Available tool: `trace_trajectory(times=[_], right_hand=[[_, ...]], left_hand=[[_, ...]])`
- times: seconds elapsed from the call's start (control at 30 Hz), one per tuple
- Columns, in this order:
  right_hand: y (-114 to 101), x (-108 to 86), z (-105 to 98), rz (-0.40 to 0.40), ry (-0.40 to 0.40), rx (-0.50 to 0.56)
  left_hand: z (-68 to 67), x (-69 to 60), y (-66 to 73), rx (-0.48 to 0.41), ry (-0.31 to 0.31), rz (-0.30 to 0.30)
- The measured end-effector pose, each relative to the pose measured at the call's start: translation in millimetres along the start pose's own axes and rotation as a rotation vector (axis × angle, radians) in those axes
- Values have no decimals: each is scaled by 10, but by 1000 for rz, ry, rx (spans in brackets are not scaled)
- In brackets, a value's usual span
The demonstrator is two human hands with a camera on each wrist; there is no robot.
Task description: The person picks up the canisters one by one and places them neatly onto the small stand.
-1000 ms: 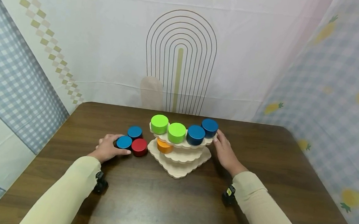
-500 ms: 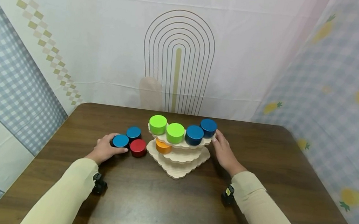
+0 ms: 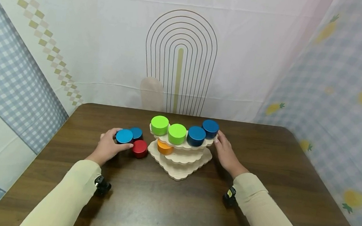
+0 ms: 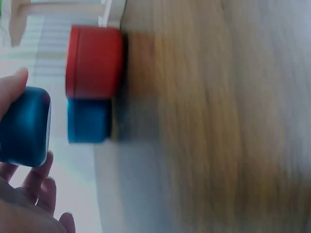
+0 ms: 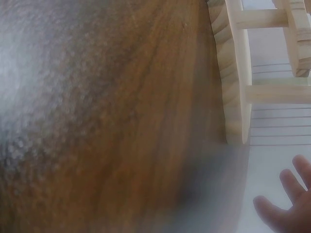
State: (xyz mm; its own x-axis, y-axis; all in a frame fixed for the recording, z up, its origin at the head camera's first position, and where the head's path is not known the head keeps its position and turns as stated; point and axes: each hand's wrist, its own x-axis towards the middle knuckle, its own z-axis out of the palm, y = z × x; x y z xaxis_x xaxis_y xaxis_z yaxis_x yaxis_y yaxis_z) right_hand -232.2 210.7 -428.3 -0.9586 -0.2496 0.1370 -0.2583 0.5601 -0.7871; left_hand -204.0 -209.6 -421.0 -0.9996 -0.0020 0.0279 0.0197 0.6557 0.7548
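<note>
My left hand point(image 3: 106, 147) pinches a round blue tin point(image 3: 124, 136) between thumb and fingers. In the left wrist view, that blue tin point(image 4: 25, 127) is raised off the table. Beside it on the table stand a red tin point(image 3: 140, 149) and a second blue tin point(image 3: 137, 133). A tiered wooden stand point(image 3: 178, 172) with scalloped edges is at the middle. My right hand point(image 3: 227, 155) is at the right edge of its top tier, next to a dark blue tin point(image 3: 210, 128). In the right wrist view, the right hand's fingers point(image 5: 293, 187) look straight and spread; whether they touch the stand is unclear.
The top tier also carries two green tins point(image 3: 177, 134) and another dark blue tin point(image 3: 196, 136). An orange tin point(image 3: 164, 148) sits on the tier below. All of it is on a brown wooden table point(image 3: 160, 207), with a printed cloth point(image 3: 115, 51) hanging behind.
My left hand has lifted the blue tin up from the table, and it now partly covers the other blue tin. The right hand and the stand look unchanged.
</note>
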Motion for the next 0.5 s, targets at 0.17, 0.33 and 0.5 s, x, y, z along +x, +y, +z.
trace_trajectory(times=[0.17, 0.33, 0.5], right_hand=[[9, 1, 8, -4, -2, 4], [5, 2, 3, 0, -3, 10], [-3, 7, 1, 3, -7, 14]], left_hand=[[43, -44, 144, -11, 30, -17], [85, -92, 275, -13, 76, -41], [155, -158, 392, -16, 127, -45]])
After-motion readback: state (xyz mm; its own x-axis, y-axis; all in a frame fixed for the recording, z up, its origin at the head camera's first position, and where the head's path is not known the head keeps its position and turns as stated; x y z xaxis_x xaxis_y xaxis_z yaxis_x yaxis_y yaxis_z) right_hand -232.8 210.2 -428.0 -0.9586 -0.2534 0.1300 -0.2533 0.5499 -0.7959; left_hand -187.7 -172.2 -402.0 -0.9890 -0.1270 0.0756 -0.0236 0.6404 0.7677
